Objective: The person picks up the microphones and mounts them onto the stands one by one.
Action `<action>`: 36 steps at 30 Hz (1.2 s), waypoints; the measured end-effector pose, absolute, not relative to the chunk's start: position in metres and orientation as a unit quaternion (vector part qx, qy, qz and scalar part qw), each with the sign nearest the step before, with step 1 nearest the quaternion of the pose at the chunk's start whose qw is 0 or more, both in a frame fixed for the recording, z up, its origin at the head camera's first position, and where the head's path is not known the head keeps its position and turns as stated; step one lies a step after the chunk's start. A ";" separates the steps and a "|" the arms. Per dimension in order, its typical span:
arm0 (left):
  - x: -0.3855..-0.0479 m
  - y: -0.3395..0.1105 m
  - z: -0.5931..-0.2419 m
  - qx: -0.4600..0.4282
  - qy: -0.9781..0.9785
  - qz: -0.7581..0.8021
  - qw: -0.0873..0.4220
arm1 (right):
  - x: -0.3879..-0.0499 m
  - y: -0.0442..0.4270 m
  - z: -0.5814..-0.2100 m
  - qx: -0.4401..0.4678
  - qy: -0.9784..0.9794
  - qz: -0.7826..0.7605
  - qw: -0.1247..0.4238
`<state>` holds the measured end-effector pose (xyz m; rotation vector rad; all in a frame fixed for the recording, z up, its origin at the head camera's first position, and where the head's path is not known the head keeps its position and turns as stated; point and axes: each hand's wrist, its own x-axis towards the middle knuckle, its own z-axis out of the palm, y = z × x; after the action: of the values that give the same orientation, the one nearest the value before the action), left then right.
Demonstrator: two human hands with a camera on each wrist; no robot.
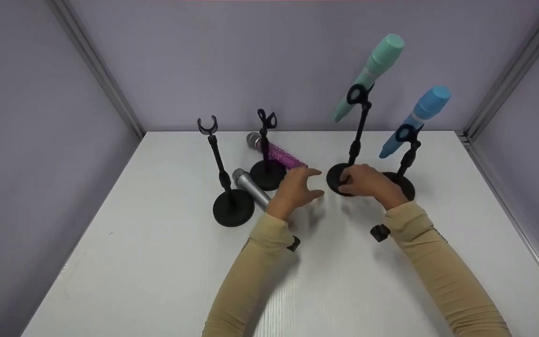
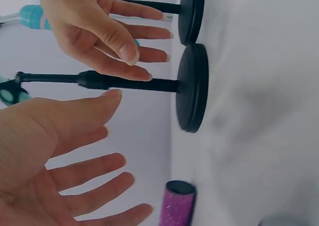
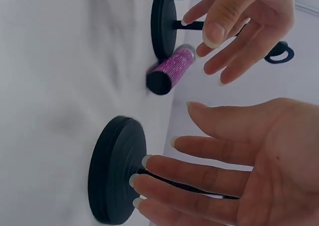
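My left hand [image 1: 296,189] hovers mid-table, thumb and fingers spread with nothing between them. Closest to it lie a purple glittery microphone [image 1: 286,157] and a silver microphone [image 1: 252,187]. My right hand [image 1: 367,181] is at the round base [image 1: 335,177] of the stand that carries a mint-green microphone [image 1: 378,61]. In the right wrist view its extended fingers [image 3: 199,178] overlap that stand's pole by the base [image 3: 117,171]; contact cannot be told. Just right, a second stand [image 1: 405,185], its base partly hidden by my hand, bears a blue microphone [image 1: 426,107].
Two black stands with unfilled clips are on the left: one with a U-shaped holder [image 1: 233,208], another farther back [image 1: 268,175] between the two lying microphones. Grey panels [image 1: 251,61] enclose the white tabletop [image 1: 157,262] at the back and sides.
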<state>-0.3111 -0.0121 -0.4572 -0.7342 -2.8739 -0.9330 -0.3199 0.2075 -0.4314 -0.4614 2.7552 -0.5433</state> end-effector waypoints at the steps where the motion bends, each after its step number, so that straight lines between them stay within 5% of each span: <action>1: -0.308 -0.017 -0.456 -0.235 -0.924 -0.301 0.012 | -0.318 0.205 -0.431 -0.163 0.956 -0.195 0.146; 15: -0.287 -0.081 -0.450 -0.224 -0.911 -0.344 -0.030 | -0.310 0.188 -0.419 -0.214 0.940 -0.246 0.102; 36: -0.264 -0.192 -0.432 -0.174 -0.905 -0.370 -0.115 | -0.321 0.111 -0.451 -0.241 0.936 -0.240 0.093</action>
<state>-0.2636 -0.1920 -0.4321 -0.5905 -3.0729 -1.2561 -0.3209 0.1113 -0.4509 -0.7137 2.7772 -0.7110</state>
